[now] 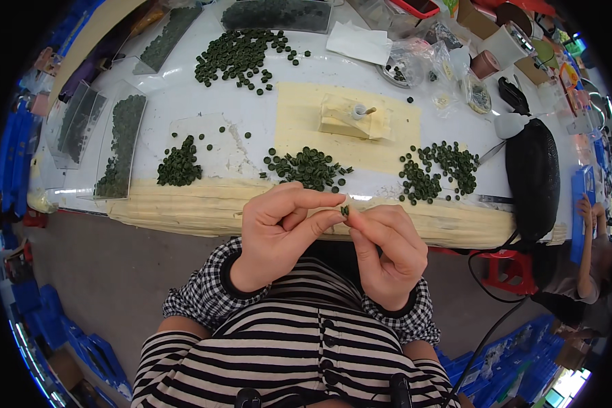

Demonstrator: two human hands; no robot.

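My left hand and my right hand meet just past the table's near edge. Between their fingertips is a small dark green round piece, seen nearly edge-on. The thumb and forefinger of each hand pinch at it; the fingers partly cover it. Right beyond my hands lies a heap of like green pieces. To its left is a smaller pile, and to its right a looser pile. A larger spread of them lies at the far left.
A tape-covered block with a small upright cylinder stands mid-table. Clear bins of green pieces line the left and far edges. White tissue, plastic bags and jars crowd the far right. A black padded object with a cable sits at the right edge.
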